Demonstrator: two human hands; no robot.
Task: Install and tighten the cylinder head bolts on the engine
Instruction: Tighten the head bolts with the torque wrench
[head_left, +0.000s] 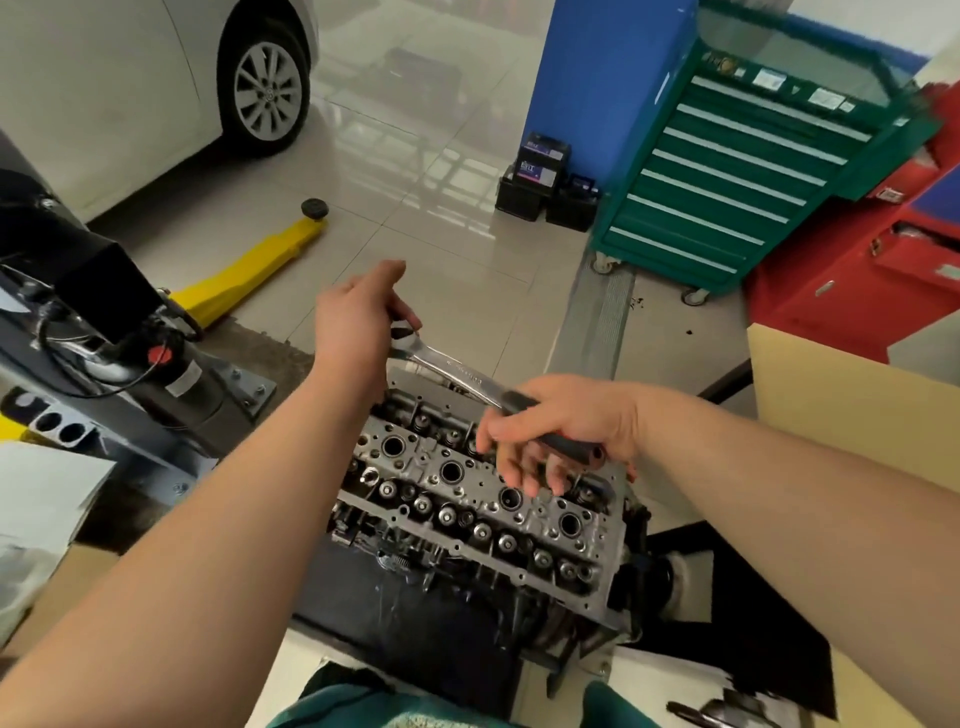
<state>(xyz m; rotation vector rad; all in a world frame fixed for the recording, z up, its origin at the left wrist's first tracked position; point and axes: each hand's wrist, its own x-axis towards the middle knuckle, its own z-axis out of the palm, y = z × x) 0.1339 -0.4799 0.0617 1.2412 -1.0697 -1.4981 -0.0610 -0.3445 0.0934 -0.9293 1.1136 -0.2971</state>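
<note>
From the head-worn view, the job looked to be in its tightening stage. The long chrome ratchet wrench with the dark rubber handle ran from the middle of the frame down toward the centre right, its head end raised above the far end of the bare grey aluminium cylinder head. The left hand was cupped over that head end, fingers curled around it, steadying the tool (whatever socket or bolt sat beneath was hidden by the palm, so I could not tell which bolt it was on). The right hand held the dark handle against the palm with the thumb side, though its fingers hung loosely downward rather than wrapping tight; I took that for a grip being reset between swings.

The next move, as I judged it, called for the right hand to close firmly and sweep the handle while the left kept the head pressed square on the fastener, or the socket might cam off.

The cylinder head sat in the centre of the frame, running diagonally from upper left to lower right, with four round plug wells along its middle and rows of valve springs on either side. It looked oily and dark at its near edge.

A green drawer tool cabinet stood at the upper right, and a yellow lift arm lay at the left.
</note>
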